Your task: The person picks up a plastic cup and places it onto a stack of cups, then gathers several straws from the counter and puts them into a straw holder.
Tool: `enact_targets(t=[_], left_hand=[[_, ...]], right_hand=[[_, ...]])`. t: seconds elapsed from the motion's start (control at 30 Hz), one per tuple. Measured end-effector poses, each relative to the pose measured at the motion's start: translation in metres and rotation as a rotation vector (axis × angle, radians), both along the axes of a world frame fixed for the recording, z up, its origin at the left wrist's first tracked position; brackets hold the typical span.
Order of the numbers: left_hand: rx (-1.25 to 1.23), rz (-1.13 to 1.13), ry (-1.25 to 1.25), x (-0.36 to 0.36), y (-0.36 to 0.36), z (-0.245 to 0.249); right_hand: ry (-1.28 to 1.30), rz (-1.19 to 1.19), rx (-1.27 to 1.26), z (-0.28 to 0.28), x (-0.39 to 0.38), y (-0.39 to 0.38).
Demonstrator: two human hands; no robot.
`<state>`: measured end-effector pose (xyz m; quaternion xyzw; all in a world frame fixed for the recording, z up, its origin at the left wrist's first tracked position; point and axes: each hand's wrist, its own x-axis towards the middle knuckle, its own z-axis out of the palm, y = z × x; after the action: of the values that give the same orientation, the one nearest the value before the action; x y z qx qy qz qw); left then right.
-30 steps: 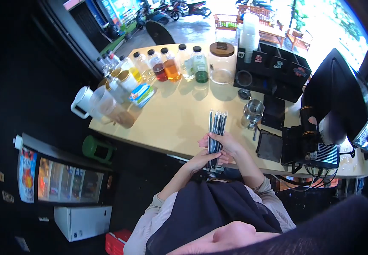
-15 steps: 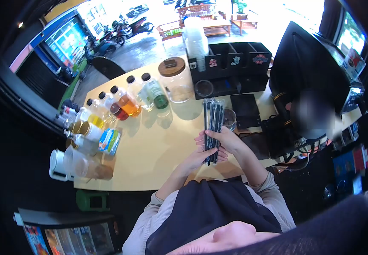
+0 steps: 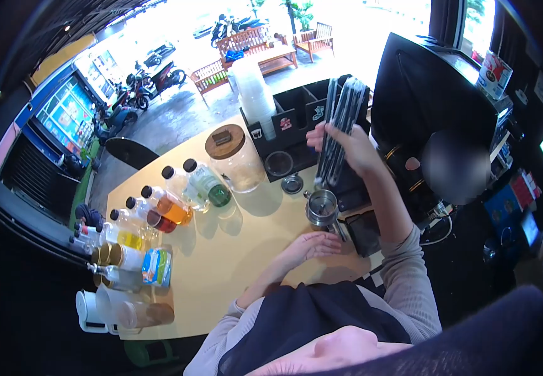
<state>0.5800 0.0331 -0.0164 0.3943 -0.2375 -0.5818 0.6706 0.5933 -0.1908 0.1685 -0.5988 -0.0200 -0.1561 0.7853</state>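
A bundle of black straws in clear wrappers (image 3: pixel 335 150) is gripped in my right hand (image 3: pixel 358 149), its fingers closed round the middle. The bundle stands nearly upright in front of the black compartment organizer (image 3: pixel 296 130). My left hand (image 3: pixel 310 249) holds nothing, fingers stretched out, low over the wooden counter (image 3: pixel 221 263). Just beyond its fingertips stands a metal pot-like vessel with a handle (image 3: pixel 321 207). A small round metal lid or disc (image 3: pixel 292 183) lies behind that vessel.
Stacked clear plastic cups (image 3: pixel 253 94) rise from the organizer's left side. A glass jar with a wooden lid (image 3: pixel 237 164) stands beside it. Several syrup bottles (image 3: pixel 172 207) line the counter's left edge, near a blue wipes pack (image 3: pixel 157 267). A large black machine (image 3: pixel 437 100) occupies the right.
My right hand has carried the straws up and forward to the organizer. My left hand has let go of them and stays lower down. The view has shifted, uncovering the metal vessel.
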Motion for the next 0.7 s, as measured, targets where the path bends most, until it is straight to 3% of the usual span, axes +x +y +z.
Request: enact_targets(t=[0.2,0.3,0.37,0.53,0.7], left_hand=[[0.096,-0.094,0.149,-0.007,0.009,-0.024],[0.126,-0.087,0.199,-0.005,0.007,-0.063],[0.146,-0.089,0.222,-0.002,0.005,-0.081],[0.121,-0.08,0.269,0.006,0.007,-0.091],[0.141,-0.06,0.206,0.013,0.008,-0.09]], right_hand=[[-0.266,-0.518,-0.073,0.021,0.072,-0.065],[-0.404,-0.64,-0.087,0.016,0.119,-0.109],[-0.4,-0.848,-0.269,0.017,0.14,-0.133],[-0.552,-0.888,-0.288,0.0,0.186,-0.184],[-0.372,-0.908,-0.439,-0.032,0.207,-0.21]])
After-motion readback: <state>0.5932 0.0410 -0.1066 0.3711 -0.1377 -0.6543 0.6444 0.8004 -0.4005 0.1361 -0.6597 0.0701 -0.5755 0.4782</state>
